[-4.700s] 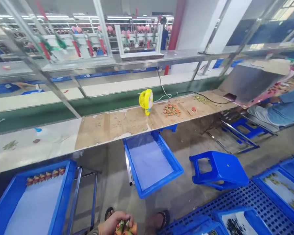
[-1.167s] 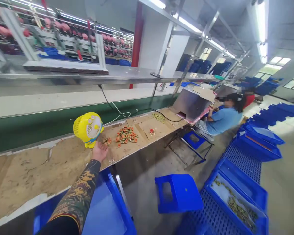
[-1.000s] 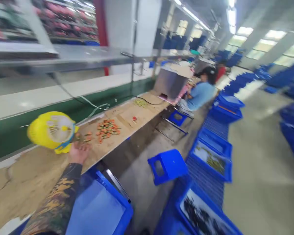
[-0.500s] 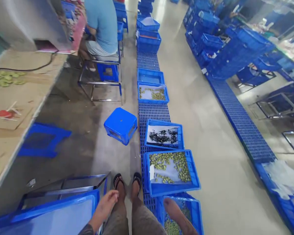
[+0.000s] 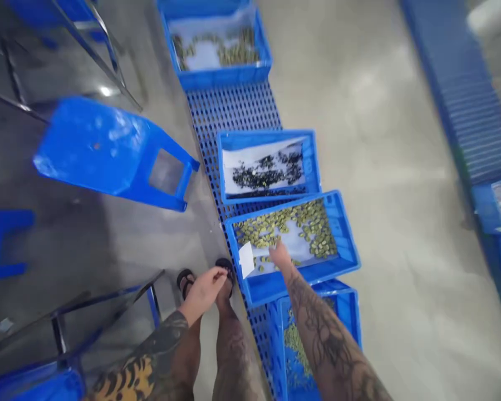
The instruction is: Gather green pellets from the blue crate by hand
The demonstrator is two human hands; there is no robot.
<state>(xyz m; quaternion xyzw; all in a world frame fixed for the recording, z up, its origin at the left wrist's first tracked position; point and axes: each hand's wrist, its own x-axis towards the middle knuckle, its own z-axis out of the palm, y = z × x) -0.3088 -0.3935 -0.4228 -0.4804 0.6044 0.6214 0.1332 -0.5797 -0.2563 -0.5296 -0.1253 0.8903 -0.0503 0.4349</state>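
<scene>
Reaching down into blue plastic crate [image 5: 343,245] w/ pale green pieces [image 5: 304,223] on white liner sheet [image 5: 294,239]: R hand [image 5: 281,255], fingers extended & close together, tips among pieces nr crate's near edge; blur hides whether any piece is pinched. White paper slip [image 5: 245,260] at crate's L corner, just beside R hand. L hand [image 5: 202,292] outside crate, fingers half curled, partly open, nothing seen in its grip; close to person's own shin [image 5: 227,356] & black sandal [image 5: 225,267]. Crate rests on blue perforated mat [image 5: 234,111], touching 2nd crate [image 5: 267,136] on far side; latter holds dark pieces [image 5: 267,174] on white sheet. 3rd crate [image 5: 221,81] w/ green pieces further along mat. 4th crate [image 5: 344,295] w/ green pieces just below 1st, partly behind R forearm [image 5: 325,328]. Blue plastic stool [image 5: 96,145] lying on its side on grey concrete floor [image 5: 379,167], L of mat; steel stool frame [image 5: 62,328] nr L hand. Blurred blue mat strip [image 5: 455,83] along R edge of view
</scene>
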